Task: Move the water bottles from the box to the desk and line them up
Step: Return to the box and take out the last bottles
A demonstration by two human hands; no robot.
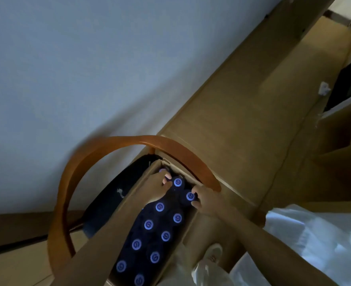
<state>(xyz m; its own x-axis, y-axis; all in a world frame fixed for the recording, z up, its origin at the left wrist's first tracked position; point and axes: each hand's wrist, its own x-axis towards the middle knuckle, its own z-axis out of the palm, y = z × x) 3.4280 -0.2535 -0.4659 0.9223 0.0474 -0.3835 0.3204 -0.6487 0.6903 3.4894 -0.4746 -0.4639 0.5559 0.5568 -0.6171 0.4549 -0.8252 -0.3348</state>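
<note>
Both hands (pixel 157 187) (pixel 204 200) grip bottle caps in box (pixel 129 200).

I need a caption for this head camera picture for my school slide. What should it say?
Two hands, left hand and right hand, reach into a cardboard box of purple-capped water bottles sitting on a wooden chair.

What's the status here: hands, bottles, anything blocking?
Both hands in the box. Left hand curled on a far-end bottle cap, right hand gripping the bottle beside it. Other bottles still boxed. Chair backrest arches over the box.
</note>
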